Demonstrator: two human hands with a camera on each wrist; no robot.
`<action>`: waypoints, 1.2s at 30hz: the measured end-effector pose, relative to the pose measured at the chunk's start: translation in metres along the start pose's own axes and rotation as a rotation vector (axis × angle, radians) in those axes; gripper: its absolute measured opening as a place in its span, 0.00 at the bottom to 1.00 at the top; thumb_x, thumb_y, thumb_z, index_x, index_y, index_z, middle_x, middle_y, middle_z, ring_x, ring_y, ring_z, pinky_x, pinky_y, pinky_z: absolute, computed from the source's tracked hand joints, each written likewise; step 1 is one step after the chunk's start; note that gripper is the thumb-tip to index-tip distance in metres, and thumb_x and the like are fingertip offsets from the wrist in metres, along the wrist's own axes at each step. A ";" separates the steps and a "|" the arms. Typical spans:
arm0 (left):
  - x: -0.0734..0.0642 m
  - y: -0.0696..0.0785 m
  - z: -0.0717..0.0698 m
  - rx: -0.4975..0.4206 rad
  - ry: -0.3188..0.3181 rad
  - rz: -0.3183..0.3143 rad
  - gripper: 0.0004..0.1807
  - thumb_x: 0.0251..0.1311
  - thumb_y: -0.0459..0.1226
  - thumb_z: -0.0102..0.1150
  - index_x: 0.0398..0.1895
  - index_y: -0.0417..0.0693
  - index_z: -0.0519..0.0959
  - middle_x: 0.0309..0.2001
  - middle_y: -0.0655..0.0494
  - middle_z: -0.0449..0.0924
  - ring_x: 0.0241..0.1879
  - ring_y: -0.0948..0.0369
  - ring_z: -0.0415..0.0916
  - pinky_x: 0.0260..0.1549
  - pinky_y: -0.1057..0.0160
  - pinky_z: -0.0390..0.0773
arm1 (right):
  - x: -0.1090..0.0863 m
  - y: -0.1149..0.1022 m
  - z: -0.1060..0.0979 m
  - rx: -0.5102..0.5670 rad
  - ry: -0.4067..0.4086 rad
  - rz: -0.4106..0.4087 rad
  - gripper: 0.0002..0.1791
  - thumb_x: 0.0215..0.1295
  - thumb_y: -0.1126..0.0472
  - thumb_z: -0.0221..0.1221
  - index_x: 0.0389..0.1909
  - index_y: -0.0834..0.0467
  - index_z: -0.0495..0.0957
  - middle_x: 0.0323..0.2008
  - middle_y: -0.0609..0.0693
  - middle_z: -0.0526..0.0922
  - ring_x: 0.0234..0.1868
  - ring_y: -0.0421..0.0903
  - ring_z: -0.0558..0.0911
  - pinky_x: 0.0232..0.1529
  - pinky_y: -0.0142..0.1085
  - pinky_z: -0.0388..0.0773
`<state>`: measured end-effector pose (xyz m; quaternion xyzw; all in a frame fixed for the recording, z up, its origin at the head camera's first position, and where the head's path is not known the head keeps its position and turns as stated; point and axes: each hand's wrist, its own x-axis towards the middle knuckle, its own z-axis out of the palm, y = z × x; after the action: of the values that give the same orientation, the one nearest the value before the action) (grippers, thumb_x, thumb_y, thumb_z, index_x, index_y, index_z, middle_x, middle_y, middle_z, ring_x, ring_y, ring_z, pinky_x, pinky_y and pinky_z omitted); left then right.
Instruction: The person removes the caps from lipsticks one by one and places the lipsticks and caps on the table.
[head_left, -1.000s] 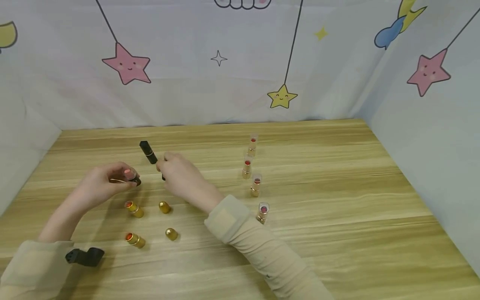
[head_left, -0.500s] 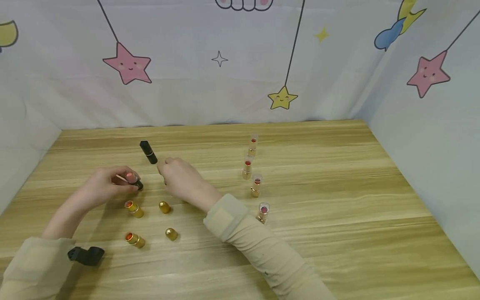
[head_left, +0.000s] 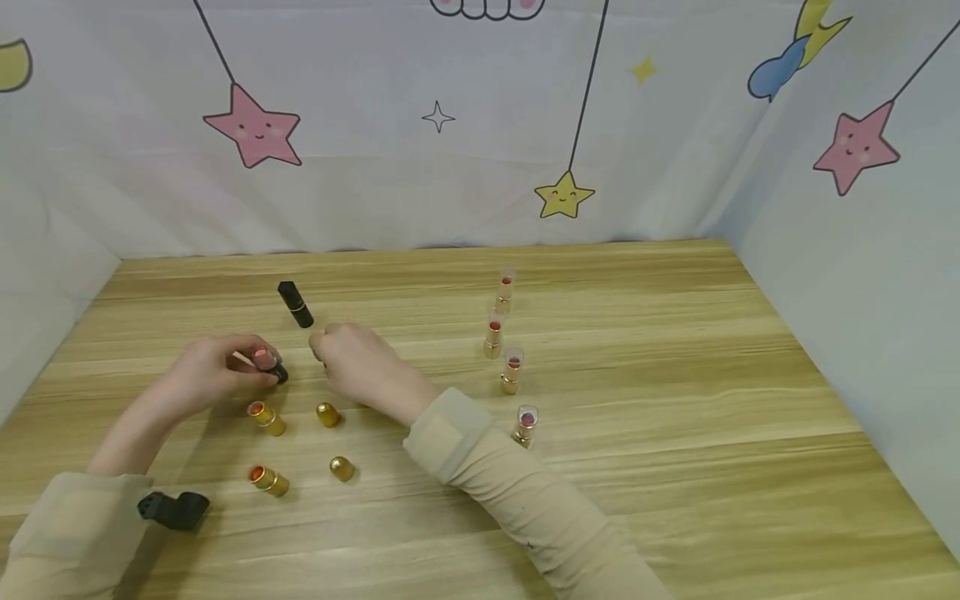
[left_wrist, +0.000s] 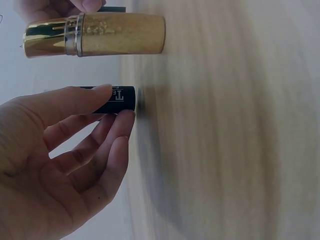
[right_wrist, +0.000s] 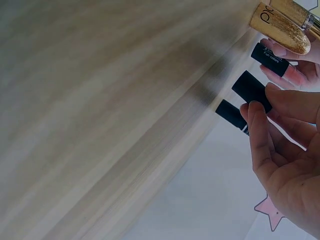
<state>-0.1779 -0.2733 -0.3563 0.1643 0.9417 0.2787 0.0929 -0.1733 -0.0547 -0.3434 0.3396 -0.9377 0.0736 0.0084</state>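
My left hand (head_left: 210, 375) pinches an uncapped lipstick (head_left: 265, 360) with a pink bullet and a black base. In the left wrist view that black base (left_wrist: 122, 100) sits between thumb and fingers, its end right at the tabletop. My right hand (head_left: 360, 362), a short way to the right, holds a black lipstick cap (right_wrist: 250, 91) between thumb and fingers; the hand hides the cap in the head view. Just beyond both hands stands a closed black lipstick (head_left: 296, 304).
Nearer than the hands stand two uncapped gold lipsticks (head_left: 267, 418) with red bullets, and two gold caps (head_left: 327, 414) beside them. Right of the right forearm, several lipsticks with clear caps (head_left: 511, 372) form a row. A cloth wall (head_left: 375, 200) borders the wooden table (head_left: 675, 500).
Both hands have come slightly nearer to me, the left one also a touch to the right with the pink lipstick. The other lipsticks have stayed in place.
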 end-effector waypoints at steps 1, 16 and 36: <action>0.000 0.000 0.000 -0.001 -0.007 -0.004 0.11 0.55 0.38 0.67 0.39 0.44 0.80 0.38 0.48 0.80 0.35 0.60 0.80 0.28 0.68 0.74 | 0.000 0.000 0.000 -0.001 -0.009 -0.001 0.07 0.65 0.64 0.55 0.41 0.54 0.79 0.35 0.44 0.80 0.35 0.39 0.78 0.37 0.30 0.75; 0.000 0.001 0.000 -0.008 -0.041 -0.021 0.12 0.55 0.39 0.67 0.39 0.44 0.80 0.38 0.48 0.80 0.36 0.58 0.80 0.29 0.67 0.74 | 0.002 -0.003 0.005 -0.017 -0.075 0.004 0.10 0.64 0.63 0.57 0.46 0.53 0.79 0.35 0.44 0.78 0.35 0.38 0.75 0.38 0.30 0.75; 0.001 -0.001 0.001 -0.009 -0.049 -0.025 0.13 0.54 0.39 0.68 0.40 0.44 0.80 0.39 0.49 0.80 0.37 0.59 0.79 0.31 0.68 0.74 | 0.002 -0.005 0.004 -0.001 -0.086 0.021 0.11 0.63 0.64 0.57 0.46 0.53 0.79 0.36 0.44 0.79 0.36 0.38 0.76 0.38 0.29 0.74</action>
<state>-0.1786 -0.2737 -0.3578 0.1591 0.9398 0.2774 0.1201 -0.1715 -0.0607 -0.3469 0.3326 -0.9407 0.0586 -0.0327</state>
